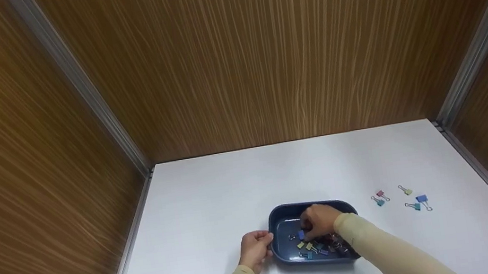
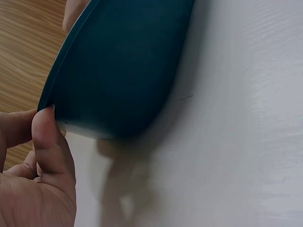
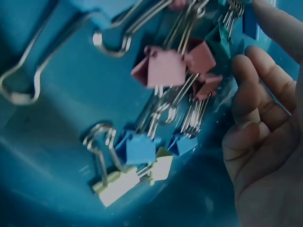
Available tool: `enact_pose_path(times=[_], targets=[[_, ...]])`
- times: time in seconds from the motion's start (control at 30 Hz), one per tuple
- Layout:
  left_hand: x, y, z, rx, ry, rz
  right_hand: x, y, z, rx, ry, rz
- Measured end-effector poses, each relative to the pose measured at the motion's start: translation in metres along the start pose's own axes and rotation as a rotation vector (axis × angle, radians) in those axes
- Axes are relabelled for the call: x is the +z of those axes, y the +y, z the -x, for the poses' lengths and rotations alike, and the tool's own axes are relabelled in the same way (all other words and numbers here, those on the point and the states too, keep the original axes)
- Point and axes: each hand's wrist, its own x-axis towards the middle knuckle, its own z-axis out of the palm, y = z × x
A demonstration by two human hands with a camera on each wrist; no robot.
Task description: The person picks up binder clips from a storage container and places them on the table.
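Note:
A dark blue tray (image 1: 285,258) sits on the white table, holding many small coloured binder clips. At its left side my left hand (image 1: 255,248) pinches the rim between thumb and fingers; the left wrist view shows the fingertips on the tray edge (image 2: 45,97). My right hand (image 1: 322,219) reaches inside with bent fingers, its fingertips right at a blue binder clip (image 1: 301,234). I cannot tell whether they grip it. Close by in the right wrist view lie a pink binder clip (image 3: 165,68), a light blue one (image 3: 137,149) and a yellow one (image 3: 118,185).
To the right of the tray, several binder clips lie loose on the table: a pink one (image 1: 380,193), a yellow one (image 1: 407,191), a blue one (image 1: 421,198) and teal ones (image 1: 380,202). Wood-grain panels (image 1: 280,55) enclose the table at the back and both sides.

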Motion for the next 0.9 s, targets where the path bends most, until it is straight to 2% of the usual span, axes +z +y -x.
enact_pose_path(times=[0.5,0.67,0.8,0.9], targets=[[0.0,-0.001,0.0,0.01,-0.005,0.002,0.005,-0.007,-0.01,-0.018,-0.001,-0.015],[0.0,-0.001,0.0,0.003,0.0,-0.002,-0.011,-0.008,-0.007,-0.017,0.008,-0.025],[0.001,0.001,0.0,0.005,-0.005,-0.004,-0.033,-0.003,0.0,-0.051,0.054,-0.041],[0.0,0.001,0.001,0.009,-0.004,-0.01,-0.051,0.006,0.009,-0.037,0.094,-0.059]])
